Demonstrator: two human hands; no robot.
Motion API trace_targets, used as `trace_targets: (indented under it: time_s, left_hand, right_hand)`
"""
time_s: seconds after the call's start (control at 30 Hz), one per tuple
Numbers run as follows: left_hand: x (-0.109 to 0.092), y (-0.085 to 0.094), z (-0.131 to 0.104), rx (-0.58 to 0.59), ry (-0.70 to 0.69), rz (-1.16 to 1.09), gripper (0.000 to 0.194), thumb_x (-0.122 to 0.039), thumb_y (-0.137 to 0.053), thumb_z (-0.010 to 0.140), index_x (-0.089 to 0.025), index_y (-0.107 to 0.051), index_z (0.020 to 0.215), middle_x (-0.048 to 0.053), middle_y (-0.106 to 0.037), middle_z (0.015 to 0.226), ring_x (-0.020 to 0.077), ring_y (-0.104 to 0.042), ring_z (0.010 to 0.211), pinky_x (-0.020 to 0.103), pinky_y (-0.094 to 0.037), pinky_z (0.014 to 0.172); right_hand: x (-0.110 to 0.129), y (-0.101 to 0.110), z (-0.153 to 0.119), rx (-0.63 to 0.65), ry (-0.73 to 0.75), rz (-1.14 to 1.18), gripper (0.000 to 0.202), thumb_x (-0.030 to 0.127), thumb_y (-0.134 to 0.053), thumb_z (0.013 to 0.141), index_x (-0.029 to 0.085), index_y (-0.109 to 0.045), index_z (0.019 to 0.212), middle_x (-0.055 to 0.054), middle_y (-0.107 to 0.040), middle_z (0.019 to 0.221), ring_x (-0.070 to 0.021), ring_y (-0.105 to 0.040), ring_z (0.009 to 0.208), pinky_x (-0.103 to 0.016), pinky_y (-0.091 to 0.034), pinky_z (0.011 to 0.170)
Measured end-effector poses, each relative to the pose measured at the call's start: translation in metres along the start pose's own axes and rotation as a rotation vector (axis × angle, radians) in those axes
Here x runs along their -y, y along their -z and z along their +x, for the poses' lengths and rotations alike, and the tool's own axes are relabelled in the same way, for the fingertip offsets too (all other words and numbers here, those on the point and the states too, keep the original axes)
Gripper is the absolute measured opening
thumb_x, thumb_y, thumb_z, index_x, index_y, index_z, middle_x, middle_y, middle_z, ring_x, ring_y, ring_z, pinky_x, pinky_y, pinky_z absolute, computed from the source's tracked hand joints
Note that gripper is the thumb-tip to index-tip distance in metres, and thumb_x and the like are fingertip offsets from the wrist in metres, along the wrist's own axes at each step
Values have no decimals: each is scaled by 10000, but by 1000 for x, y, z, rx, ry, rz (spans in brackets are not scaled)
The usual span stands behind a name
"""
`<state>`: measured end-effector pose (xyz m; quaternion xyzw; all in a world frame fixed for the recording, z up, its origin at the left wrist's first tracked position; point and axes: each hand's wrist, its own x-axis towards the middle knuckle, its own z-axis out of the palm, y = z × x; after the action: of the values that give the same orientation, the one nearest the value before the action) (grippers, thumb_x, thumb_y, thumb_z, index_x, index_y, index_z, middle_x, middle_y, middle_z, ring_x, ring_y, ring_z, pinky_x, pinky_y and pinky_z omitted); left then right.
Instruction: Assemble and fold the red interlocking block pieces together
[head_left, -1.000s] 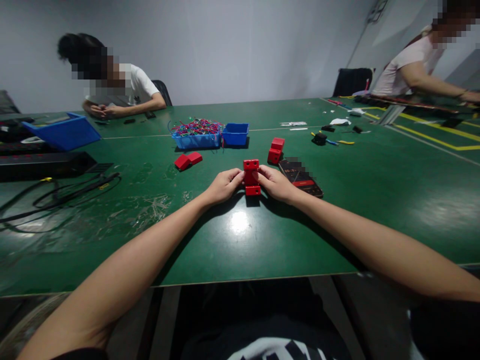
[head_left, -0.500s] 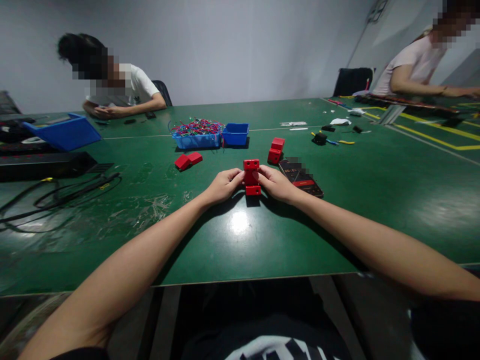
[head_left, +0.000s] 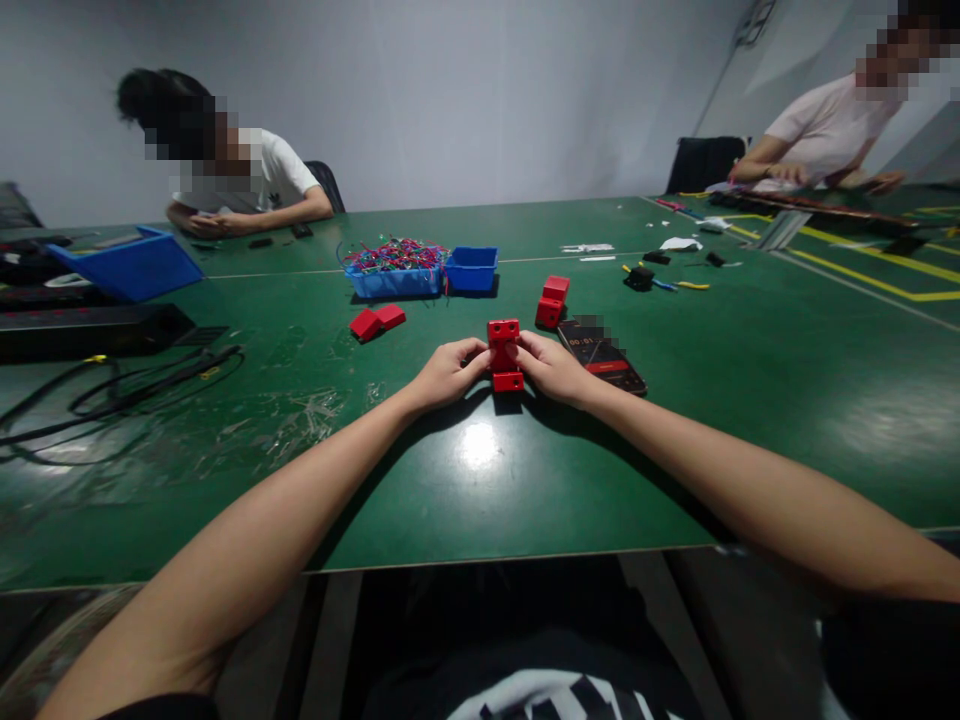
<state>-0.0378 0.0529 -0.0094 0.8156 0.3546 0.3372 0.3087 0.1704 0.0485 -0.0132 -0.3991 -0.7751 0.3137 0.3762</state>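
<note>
Between my two hands is a red block piece (head_left: 506, 381) with small round holes at its upper and lower ends, held over the green table (head_left: 420, 500). My left hand (head_left: 452, 372) grips its left side with closed fingers. On the right side, my right hand (head_left: 550, 364) pinches it, the thumb lying across its middle. A phone (head_left: 607, 362) lies just beyond my right hand. Behind it sit two joined or touching red blocks (head_left: 553, 302). Another pair of red blocks (head_left: 377, 321) rests farther left on the table.
A blue bin (head_left: 397, 283) full of coloured wires stands beside a smaller blue bin (head_left: 472, 270). Black cables (head_left: 150, 385) and a tilted blue tray (head_left: 127, 265) are at left. Pliers (head_left: 667, 285) lie at right. Two people sit across the table.
The person at the back right has drawn their arms back toward the body and leaned slightly. My hands and the red block piece have barely moved.
</note>
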Motion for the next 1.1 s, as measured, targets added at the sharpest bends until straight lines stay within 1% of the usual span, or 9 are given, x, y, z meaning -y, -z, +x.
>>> trace_targets:
  time_s: [0.17,0.43,0.7,0.93,1.1]
  left_hand:
    - [-1,0,0,-2,-8,33,401,-461,-491,910,-124,-683,1012,84,-741,1002,210,-678,901,299,-495,813]
    - [-2,0,-1,-4,-21,59,401,-457,-482,919,-123,-679,1022,83,-742,1005,209,-679,905,299,-500,817]
    - [-3,0,-1,-3,-20,73,388,-447,-478,925,-128,-673,1028,81,-741,1012,198,-677,902,285,-497,817]
    - [-2,0,-1,-5,-12,51,405,-473,-480,918,-130,-670,1019,82,-735,1010,215,-670,915,307,-497,836]
    - [-2,-1,0,2,5,27,413,-492,-469,915,-140,-663,1009,76,-728,1011,210,-659,914,305,-491,838]
  right_hand:
    - [-2,-1,1,-1,-24,16,321,419,-457,928,169,-632,1026,-83,-712,1007,-241,-651,921,-369,-486,844]
    - [-4,-2,2,-8,-37,19,310,427,-458,914,174,-622,987,-62,-697,919,-225,-637,870,-359,-484,830]
    - [-2,-1,2,-12,-64,42,253,399,-474,904,187,-608,931,-37,-685,876,-221,-634,898,-357,-480,867]
    - [0,-1,0,-10,-37,24,288,422,-461,925,183,-614,977,-41,-687,866,-214,-632,869,-346,-482,837]
    - [-1,-1,-1,-6,-25,17,276,412,-463,937,190,-620,987,-31,-690,841,-208,-636,871,-334,-488,829]
